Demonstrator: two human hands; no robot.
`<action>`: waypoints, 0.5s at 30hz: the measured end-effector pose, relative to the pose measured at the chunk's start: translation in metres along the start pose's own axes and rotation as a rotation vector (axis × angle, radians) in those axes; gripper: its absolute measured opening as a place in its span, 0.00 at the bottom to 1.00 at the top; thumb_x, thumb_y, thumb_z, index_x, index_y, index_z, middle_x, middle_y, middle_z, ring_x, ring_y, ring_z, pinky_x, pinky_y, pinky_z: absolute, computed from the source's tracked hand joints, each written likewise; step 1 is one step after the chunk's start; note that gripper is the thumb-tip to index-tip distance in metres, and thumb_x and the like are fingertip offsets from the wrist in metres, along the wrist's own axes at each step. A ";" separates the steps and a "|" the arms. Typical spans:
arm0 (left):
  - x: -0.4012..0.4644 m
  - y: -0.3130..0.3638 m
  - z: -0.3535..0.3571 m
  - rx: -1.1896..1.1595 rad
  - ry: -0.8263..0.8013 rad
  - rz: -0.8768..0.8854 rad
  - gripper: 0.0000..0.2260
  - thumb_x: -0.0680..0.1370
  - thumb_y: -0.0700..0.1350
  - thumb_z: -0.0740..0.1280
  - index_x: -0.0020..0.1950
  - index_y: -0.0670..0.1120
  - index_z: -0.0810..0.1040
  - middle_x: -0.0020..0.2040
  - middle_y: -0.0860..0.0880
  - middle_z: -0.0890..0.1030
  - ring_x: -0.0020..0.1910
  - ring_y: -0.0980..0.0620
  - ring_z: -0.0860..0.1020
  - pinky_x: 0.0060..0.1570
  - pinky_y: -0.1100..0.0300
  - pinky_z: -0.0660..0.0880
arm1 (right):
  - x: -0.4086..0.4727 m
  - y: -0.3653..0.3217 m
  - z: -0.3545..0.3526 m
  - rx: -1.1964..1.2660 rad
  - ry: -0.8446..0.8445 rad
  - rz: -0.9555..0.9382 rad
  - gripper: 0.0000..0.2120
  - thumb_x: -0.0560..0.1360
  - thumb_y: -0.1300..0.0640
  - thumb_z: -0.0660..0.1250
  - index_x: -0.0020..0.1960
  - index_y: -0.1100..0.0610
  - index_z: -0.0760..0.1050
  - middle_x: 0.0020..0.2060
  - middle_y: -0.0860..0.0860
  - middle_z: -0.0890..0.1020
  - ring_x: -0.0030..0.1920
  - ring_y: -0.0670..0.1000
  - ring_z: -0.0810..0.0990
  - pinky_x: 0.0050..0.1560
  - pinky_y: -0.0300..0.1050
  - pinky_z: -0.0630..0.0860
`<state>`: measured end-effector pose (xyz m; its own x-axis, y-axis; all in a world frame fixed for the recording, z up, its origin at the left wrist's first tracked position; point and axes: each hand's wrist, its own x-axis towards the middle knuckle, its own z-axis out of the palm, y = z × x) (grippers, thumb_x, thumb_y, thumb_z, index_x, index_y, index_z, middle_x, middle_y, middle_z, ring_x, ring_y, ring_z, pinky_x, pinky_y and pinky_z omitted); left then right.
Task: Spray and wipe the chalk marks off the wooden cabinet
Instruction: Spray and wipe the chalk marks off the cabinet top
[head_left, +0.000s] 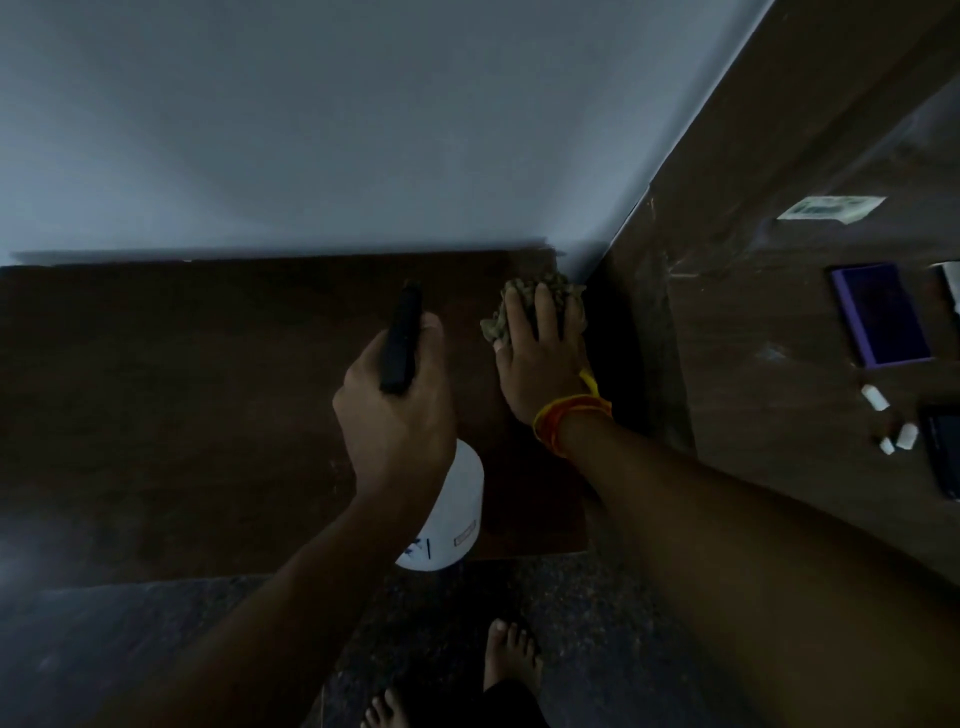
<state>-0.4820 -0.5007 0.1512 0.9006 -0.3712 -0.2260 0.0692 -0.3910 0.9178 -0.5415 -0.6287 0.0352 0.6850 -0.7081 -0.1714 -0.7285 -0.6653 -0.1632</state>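
Note:
A dark wooden cabinet (182, 415) fills the middle of the view, its top edge meeting the pale wall. My left hand (395, 410) grips the black trigger head of a white spray bottle (457, 514), with the nozzle pointing at the cabinet. My right hand (540, 358) lies flat, fingers straight, pressing a greenish-brown cloth (540, 296) against the cabinet's upper right corner. An orange thread band circles that wrist. No chalk marks show clearly in the dim light.
To the right is a brown surface (779, 322) holding a purple-edged rectangular object (878, 314), a paper label (831, 208), up to three short white chalk pieces (875, 397) and a dark device (943, 447). Speckled stone floor and bare feet (511, 654) lie below.

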 end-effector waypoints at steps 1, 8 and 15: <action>0.001 0.000 0.000 -0.001 -0.006 -0.001 0.11 0.80 0.55 0.64 0.39 0.54 0.75 0.31 0.57 0.78 0.27 0.53 0.75 0.27 0.55 0.77 | 0.002 0.000 -0.001 0.000 0.009 -0.001 0.28 0.79 0.47 0.54 0.77 0.51 0.51 0.76 0.57 0.54 0.74 0.65 0.49 0.73 0.60 0.48; 0.007 0.010 0.002 -0.017 0.006 -0.056 0.12 0.80 0.54 0.64 0.38 0.53 0.74 0.32 0.50 0.76 0.34 0.36 0.77 0.31 0.40 0.77 | -0.007 -0.003 -0.001 0.007 0.020 0.008 0.27 0.79 0.48 0.56 0.76 0.52 0.55 0.75 0.59 0.57 0.73 0.68 0.52 0.72 0.62 0.52; 0.016 0.011 0.000 -0.001 0.036 -0.017 0.12 0.79 0.55 0.64 0.38 0.52 0.73 0.34 0.42 0.77 0.35 0.36 0.78 0.31 0.42 0.77 | 0.049 -0.003 -0.003 0.014 0.009 0.014 0.28 0.80 0.48 0.53 0.77 0.50 0.50 0.77 0.57 0.52 0.74 0.67 0.50 0.74 0.62 0.47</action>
<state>-0.4662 -0.5109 0.1580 0.9141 -0.3342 -0.2295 0.0846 -0.3964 0.9142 -0.5052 -0.6619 0.0304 0.6744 -0.7197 -0.1653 -0.7382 -0.6517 -0.1741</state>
